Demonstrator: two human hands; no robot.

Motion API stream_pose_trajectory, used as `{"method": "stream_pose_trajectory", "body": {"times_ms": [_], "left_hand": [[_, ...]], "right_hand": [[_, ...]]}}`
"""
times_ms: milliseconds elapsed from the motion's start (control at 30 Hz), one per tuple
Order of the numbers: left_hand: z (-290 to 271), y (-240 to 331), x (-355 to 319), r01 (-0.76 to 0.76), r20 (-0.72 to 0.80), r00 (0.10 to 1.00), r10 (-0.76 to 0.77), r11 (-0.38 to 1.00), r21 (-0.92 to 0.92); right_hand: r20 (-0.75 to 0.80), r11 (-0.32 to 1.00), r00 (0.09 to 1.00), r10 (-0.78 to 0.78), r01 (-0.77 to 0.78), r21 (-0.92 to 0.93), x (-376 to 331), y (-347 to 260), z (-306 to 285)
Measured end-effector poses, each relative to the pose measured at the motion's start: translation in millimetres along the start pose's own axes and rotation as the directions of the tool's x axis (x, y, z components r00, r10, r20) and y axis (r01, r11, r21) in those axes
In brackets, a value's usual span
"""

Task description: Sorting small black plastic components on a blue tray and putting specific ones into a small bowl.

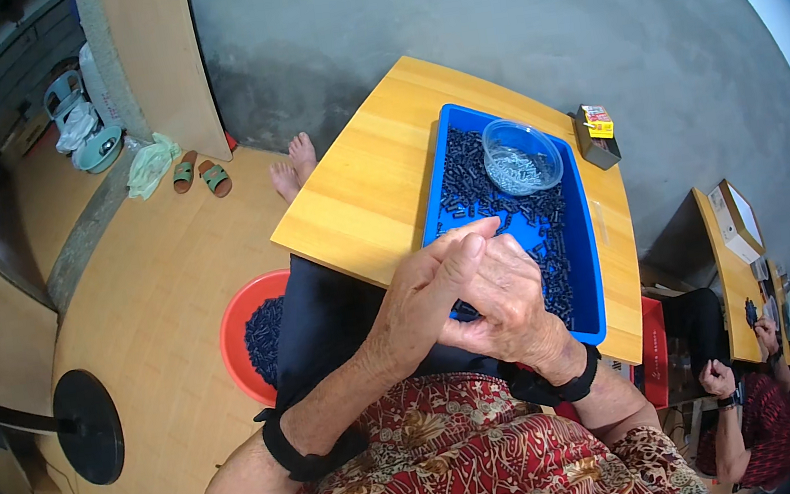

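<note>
My left hand (pixel 422 294) and my right hand (pixel 508 294) are pressed together over the near part of a blue tray (pixel 592 265). The right fingers curl inward, and the left thumb lies along the top of the clasp. Whatever may be between the hands is hidden. Many small dark cylindrical pieces (pixel 461 172) are scattered in the tray, with bare blue bottom showing in its middle. At the tray's far end sits a clear round bowl (pixel 492 145) holding small silvery pieces (pixel 518 172). Black bands circle both my wrists.
The tray rests on a wooden table (pixel 358 166). A dark box (pixel 601 152) with a yellow packet stands at its far right. On the floor at left, a red basin (pixel 233 343) holds more dark pieces. Another person's hand (pixel 717 378) shows at right, by a second table (pixel 738 300).
</note>
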State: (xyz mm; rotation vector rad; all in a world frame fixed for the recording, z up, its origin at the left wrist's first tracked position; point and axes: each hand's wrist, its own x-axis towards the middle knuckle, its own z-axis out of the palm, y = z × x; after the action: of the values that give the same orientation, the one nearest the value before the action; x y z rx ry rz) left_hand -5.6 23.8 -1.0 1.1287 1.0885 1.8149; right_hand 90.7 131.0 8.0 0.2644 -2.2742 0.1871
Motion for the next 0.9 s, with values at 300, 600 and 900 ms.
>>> {"method": "stream_pose_trajectory", "body": {"times_ms": [300,600,900], "left_hand": [[3.1,-0.3,-2.5,-0.03,0.013,1.0,0.028,0.994,0.104],[3.3,-1.6,-3.7,0.022,0.007,1.0,-0.023,0.989,0.146],[3.8,-6.4,-3.8,0.03,-0.004,1.0,-0.03,0.987,0.157]], "right_hand": [[-0.108,0.99,0.994,-0.013,0.028,0.139,-4.7,3.6,3.4],[0.064,0.993,0.998,-0.008,0.0,0.117,-11.2,5.7,0.0],[-0.058,0.989,0.997,-0.042,0.049,0.141,1.4,-2.0,3.5]]}}
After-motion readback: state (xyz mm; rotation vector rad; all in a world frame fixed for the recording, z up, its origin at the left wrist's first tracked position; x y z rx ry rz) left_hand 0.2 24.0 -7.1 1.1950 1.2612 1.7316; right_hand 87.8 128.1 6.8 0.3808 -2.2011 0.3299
